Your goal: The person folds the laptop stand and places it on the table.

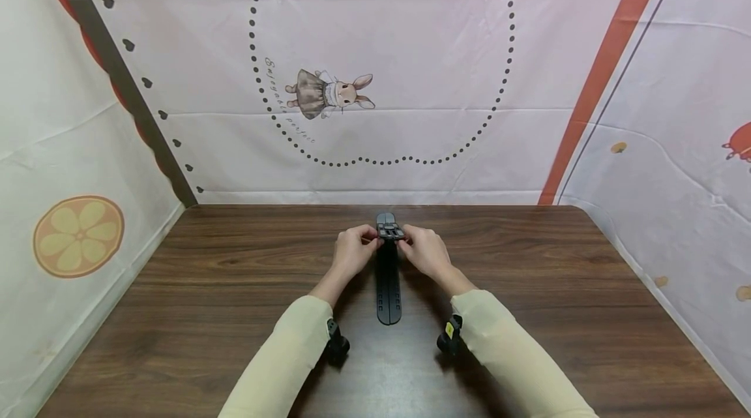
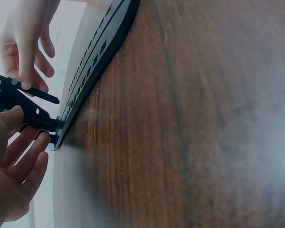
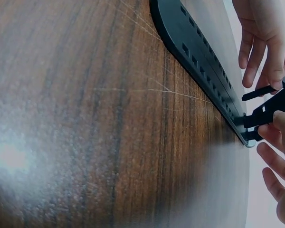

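A black folding stand with a long slotted base (image 1: pixel 388 291) lies lengthwise in front of me on the table. From its far part rises a hinged upper piece (image 1: pixel 390 231), joined to the base low down, as both wrist views show. My left hand (image 1: pixel 352 252) pinches the left side of this piece between thumb and fingers. On the opposite side, my right hand (image 1: pixel 427 252) pinches it too. In the left wrist view a thin black bar (image 2: pixel 42 94) juts out beside the right hand's fingers. Fingers partly cover the upper piece.
The brown wood-grain table (image 1: pixel 235 313) spreads around the stand. A printed white cloth (image 1: pixel 411 46) hangs behind it and along both sides. Each sleeve carries a black wrist camera (image 1: pixel 337 345) near the cuff.
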A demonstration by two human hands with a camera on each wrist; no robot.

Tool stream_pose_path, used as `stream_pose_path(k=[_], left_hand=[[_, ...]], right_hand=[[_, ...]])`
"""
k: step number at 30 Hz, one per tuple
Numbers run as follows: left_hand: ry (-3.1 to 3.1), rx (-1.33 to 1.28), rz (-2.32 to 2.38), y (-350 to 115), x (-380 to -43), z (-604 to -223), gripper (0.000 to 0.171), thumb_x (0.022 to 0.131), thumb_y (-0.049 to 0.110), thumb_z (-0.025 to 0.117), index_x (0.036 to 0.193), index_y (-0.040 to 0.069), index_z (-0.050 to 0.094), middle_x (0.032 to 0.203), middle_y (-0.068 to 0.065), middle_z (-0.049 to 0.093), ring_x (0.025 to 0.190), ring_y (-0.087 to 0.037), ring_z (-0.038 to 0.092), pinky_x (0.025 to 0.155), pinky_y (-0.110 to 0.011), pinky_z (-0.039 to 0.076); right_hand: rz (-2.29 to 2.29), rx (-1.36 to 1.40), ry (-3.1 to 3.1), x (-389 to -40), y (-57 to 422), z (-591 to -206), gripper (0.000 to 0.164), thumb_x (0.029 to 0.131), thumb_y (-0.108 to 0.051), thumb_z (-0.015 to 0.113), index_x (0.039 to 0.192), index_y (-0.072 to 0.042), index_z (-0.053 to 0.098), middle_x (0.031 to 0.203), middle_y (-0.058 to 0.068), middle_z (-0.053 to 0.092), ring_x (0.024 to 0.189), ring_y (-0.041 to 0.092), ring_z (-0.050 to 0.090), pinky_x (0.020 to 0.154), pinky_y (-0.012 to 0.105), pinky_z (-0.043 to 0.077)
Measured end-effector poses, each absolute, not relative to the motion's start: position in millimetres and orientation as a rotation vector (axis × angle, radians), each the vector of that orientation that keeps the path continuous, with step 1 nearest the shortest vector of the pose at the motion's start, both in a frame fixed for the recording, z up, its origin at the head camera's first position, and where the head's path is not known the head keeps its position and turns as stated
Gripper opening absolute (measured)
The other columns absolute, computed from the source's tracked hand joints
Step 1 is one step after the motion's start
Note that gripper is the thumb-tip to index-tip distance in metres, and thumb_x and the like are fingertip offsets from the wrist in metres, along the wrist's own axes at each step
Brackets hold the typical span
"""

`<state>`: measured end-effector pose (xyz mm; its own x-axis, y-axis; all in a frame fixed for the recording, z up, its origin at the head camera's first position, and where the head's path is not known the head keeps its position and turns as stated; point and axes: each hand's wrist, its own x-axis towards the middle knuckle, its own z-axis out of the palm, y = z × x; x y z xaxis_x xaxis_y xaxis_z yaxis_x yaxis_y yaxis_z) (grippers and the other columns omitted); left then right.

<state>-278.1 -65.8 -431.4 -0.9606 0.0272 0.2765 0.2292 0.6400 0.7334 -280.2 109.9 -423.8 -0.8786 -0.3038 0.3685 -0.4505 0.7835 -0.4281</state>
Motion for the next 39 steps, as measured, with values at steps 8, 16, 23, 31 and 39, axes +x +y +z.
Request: stream_pose_path(k=[8, 16, 23, 31, 39], left_hand=[[-2.639, -0.19, -1.197, -65.9, -279.0, -429.8, 0.005, 0.082, 0.021, 0.07, 0.082, 0.016, 0.069, 0.084, 0.004, 0.07, 0.08, -0.012, 0.066, 0.07, -0.032, 0.051], [-2.644, -0.156, -1.193, -64.5, -279.7, -427.5, 0.004, 0.082, 0.019, 0.07, 0.084, 0.016, 0.07, 0.084, 0.004, 0.07, 0.08, -0.013, 0.066, 0.071, -0.032, 0.051], [-2.649, -0.118, -1.183, -64.0, -279.2, -426.2, 0.004, 0.082, 0.022, 0.07, 0.084, 0.019, 0.07, 0.083, 0.006, 0.07, 0.079, -0.011, 0.066, 0.069, -0.031, 0.05], [-2.635, -0.07, -1.173, -63.3, -279.3, -425.9, 0.005, 0.082, 0.023, 0.07, 0.085, 0.019, 0.067, 0.081, 0.007, 0.068, 0.074, -0.01, 0.063, 0.067, -0.031, 0.05], [-2.565, -0.091, -1.259, -59.7, -279.8, -421.5, 0.012, 0.08, 0.016, 0.069, 0.092, 0.016, 0.065, 0.084, 0.003, 0.07, 0.076, -0.012, 0.065, 0.072, -0.032, 0.051]], right_hand=[[0.721, 0.55, -2.696, -281.2, 108.9, -421.4, 0.007, 0.083, -0.012, 0.065, 0.079, -0.015, 0.06, 0.078, 0.001, 0.067, 0.063, 0.013, 0.058, 0.054, 0.03, 0.045], [0.726, 0.524, -2.693, -281.3, 107.4, -420.5, 0.004, 0.083, -0.014, 0.066, 0.082, -0.011, 0.064, 0.076, 0.0, 0.065, 0.063, 0.013, 0.056, 0.054, 0.03, 0.045], [0.708, 0.495, -2.644, -282.3, 104.5, -422.0, 0.006, 0.082, -0.016, 0.067, 0.084, -0.011, 0.067, 0.076, -0.001, 0.067, 0.065, 0.014, 0.061, 0.057, 0.033, 0.048], [0.773, 0.391, -2.668, -280.6, 100.8, -420.6, 0.004, 0.081, -0.016, 0.069, 0.084, -0.014, 0.067, 0.079, -0.001, 0.068, 0.069, 0.016, 0.063, 0.061, 0.034, 0.05], [0.794, 0.345, -2.658, -279.6, 98.7, -419.9, 0.007, 0.08, -0.015, 0.07, 0.087, -0.013, 0.067, 0.083, 0.001, 0.069, 0.073, 0.017, 0.064, 0.064, 0.035, 0.051]])
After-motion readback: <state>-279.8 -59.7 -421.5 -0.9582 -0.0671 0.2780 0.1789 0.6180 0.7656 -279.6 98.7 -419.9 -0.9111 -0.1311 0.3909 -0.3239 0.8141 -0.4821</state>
